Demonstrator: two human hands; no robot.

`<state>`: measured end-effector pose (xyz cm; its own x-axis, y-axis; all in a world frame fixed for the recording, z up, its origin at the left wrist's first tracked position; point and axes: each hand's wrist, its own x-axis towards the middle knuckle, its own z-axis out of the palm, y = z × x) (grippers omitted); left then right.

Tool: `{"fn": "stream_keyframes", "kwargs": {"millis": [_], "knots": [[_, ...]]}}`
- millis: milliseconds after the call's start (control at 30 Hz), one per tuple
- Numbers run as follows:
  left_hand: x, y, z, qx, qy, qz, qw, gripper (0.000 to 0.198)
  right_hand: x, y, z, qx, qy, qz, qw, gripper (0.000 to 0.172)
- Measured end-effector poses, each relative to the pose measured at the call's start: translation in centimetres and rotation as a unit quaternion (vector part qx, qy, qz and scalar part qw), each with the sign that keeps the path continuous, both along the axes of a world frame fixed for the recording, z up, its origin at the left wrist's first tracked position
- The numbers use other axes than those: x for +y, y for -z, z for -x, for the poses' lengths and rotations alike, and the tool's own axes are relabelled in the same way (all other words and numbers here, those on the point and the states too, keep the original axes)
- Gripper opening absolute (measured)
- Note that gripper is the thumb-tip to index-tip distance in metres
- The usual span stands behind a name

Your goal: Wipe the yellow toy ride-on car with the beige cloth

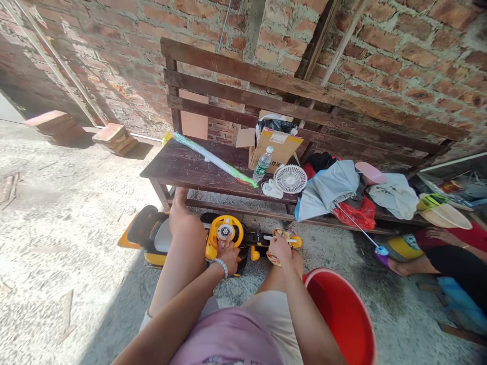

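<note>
**Hands on a yellow toy car below the bench**

The toy car (198,238) lies on the ground in front of the wooden bench (198,170). The left hand (229,255) grips its steering wheel (224,230), fingers curled on the rim. The right hand (280,248) clamps a cloth (274,258) against the car's front — just beside the red bucket (342,314).

Pink top, beige shorts, white bead bracelet (221,265) on left wrist, bare arms
</note>
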<state>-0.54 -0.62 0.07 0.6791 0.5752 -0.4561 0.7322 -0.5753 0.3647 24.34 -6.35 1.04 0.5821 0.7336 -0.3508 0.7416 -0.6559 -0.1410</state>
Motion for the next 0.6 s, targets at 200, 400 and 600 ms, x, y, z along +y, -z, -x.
{"fn": "stream_keyframes", "kwargs": {"millis": [200, 400, 600], "knots": [[-0.1, 0.1, 0.1, -0.006, -0.003, -0.015, 1.0, 0.054, -0.7, 1.5, 4.2, 0.037, -0.055, -0.082, 0.994, 0.056], [0.1, -0.1, 0.4, -0.022, 0.008, 0.005, 1.0, 0.057, -1.0, -0.6, -2.2, -0.002, -0.013, 0.024, 1.0, 0.046], [0.1, -0.7, 0.5, -0.009, 0.011, 0.004, 1.0, 0.056, 1.5, -1.8, -6.9, -0.011, 0.044, 0.08, 0.996, 0.043]]}}
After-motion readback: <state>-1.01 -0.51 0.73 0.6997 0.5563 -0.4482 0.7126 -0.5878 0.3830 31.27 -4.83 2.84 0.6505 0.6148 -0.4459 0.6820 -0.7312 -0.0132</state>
